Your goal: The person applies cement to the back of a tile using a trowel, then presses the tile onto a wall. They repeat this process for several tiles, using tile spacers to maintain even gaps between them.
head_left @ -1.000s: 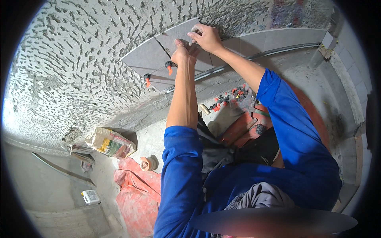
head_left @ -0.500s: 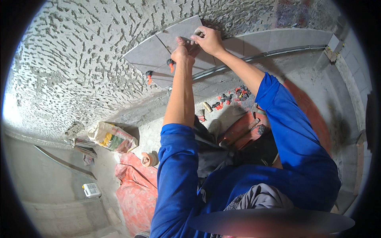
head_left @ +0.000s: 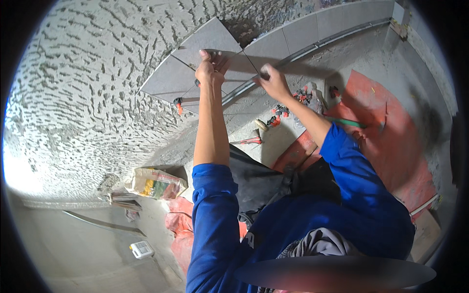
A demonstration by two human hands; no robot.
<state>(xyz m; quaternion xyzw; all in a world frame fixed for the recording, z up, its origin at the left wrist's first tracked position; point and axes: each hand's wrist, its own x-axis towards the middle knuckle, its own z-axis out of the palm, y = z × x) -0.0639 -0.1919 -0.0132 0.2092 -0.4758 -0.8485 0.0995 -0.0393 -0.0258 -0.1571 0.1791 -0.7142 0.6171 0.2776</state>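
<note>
Rough, grooved wall plaster (head_left: pixel 83 97) fills the left, with a white jug (head_left: pixel 141 249) and a printed sack (head_left: pixel 154 183) below it. Next, a black-and-orange clip (head_left: pixel 179 105) juts from the tiling. The left hand (head_left: pixel 212 71) spreads its fingers wide at a grey tile (head_left: pixel 211 38) on the wall. The right hand (head_left: pixel 274 83) curls narrow near the metal rail (head_left: pixel 312 48); whether it grips anything, I cannot tell. Rightward lie loose clips (head_left: pixel 281 111), then a red sheet (head_left: pixel 391 129).
</note>
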